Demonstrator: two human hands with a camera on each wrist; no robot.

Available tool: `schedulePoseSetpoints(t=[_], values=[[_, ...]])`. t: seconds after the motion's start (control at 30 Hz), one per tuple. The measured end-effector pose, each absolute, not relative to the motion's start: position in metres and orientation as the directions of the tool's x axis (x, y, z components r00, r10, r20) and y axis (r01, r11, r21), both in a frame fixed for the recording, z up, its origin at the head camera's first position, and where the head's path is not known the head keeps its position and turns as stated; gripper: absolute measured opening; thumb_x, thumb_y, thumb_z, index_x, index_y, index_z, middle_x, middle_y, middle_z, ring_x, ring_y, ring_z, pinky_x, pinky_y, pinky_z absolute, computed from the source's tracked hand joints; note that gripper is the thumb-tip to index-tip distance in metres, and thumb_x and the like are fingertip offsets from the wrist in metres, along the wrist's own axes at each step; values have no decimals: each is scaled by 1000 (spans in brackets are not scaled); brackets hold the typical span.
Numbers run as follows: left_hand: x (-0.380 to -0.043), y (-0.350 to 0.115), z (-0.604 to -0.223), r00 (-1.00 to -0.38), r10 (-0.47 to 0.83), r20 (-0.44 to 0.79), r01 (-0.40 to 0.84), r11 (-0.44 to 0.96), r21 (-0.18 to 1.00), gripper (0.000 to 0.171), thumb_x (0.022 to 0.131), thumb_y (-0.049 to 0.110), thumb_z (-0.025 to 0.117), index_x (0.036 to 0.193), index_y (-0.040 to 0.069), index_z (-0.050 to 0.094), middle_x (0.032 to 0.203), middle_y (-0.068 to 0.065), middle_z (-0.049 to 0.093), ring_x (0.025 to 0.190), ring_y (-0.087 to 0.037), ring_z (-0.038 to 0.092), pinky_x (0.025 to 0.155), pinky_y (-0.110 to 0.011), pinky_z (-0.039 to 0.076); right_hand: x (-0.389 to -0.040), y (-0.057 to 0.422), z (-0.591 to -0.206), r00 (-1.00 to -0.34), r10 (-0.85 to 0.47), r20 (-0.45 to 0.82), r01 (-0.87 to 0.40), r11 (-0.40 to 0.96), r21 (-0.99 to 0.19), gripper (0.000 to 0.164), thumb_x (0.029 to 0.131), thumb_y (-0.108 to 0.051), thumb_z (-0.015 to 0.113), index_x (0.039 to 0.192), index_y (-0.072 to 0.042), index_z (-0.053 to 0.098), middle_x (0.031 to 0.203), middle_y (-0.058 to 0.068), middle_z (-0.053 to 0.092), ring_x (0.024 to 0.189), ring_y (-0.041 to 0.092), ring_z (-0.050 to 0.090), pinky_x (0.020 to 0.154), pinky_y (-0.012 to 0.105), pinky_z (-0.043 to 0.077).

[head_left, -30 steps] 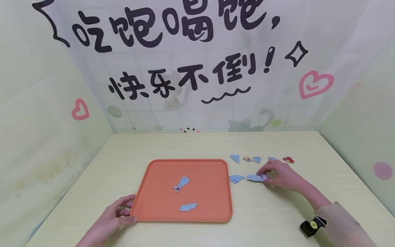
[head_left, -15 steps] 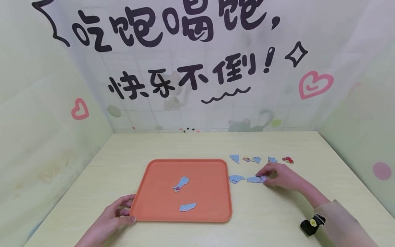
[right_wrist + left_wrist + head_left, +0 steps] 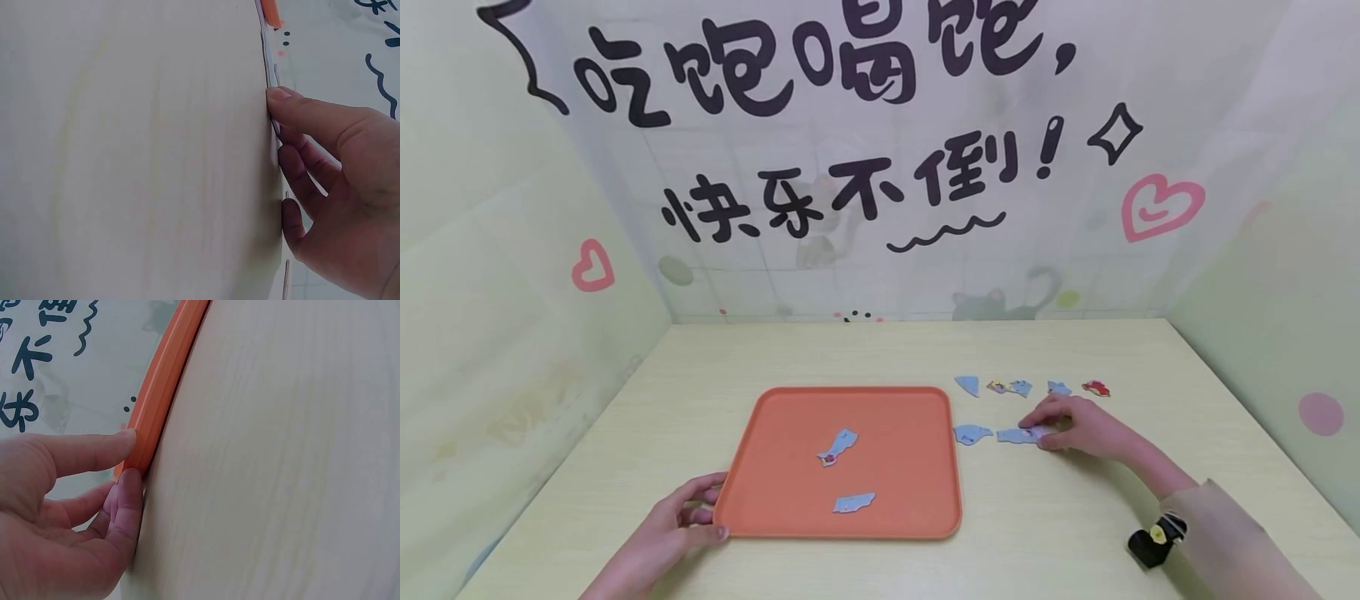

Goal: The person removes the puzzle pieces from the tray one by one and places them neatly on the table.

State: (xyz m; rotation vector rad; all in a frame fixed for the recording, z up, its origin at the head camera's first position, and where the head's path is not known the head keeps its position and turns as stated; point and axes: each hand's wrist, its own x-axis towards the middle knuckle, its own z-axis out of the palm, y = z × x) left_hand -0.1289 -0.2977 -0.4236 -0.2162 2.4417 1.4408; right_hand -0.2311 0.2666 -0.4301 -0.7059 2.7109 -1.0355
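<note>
Presently, the left hand (image 3: 681,521) keeps a narrow grip on a rounded, rectangular orange tray (image 3: 895,450), holding its near left corner, thumb on the rim. The right hand's (image 3: 1078,425) grip is also narrow, pinching the right end of a long, flat, light-blue piece (image 3: 1017,436) between the tray and the right edge of the pale wood-grain counter (image 3: 790,354); whether that end is raised cannot be told. A light-blue fan-shaped piece (image 3: 972,434) lies just beside the tray. In the tray: a narrow blue piece with a red-marked end (image 3: 838,446) and a jagged light-blue piece (image 3: 853,502). Toward the counter's far edge: a blue triangular piece (image 3: 967,385) and, rightmost, a red piece (image 3: 1096,388).
</note>
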Motion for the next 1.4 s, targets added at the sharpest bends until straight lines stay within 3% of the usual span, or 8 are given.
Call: schedulePoseSetpoints(t=[1.4], values=[[-130, -298, -423, -939, 15, -343, -291, 493, 820, 81, 82, 6, 75, 151, 4, 34, 129, -11, 46, 98, -16, 51, 77, -25, 46, -234, 268, -435, -864, -501, 49, -401, 625, -670, 27, 89, -21, 72, 116, -19, 72, 111, 1, 63, 102, 9, 53, 86, 23, 44]])
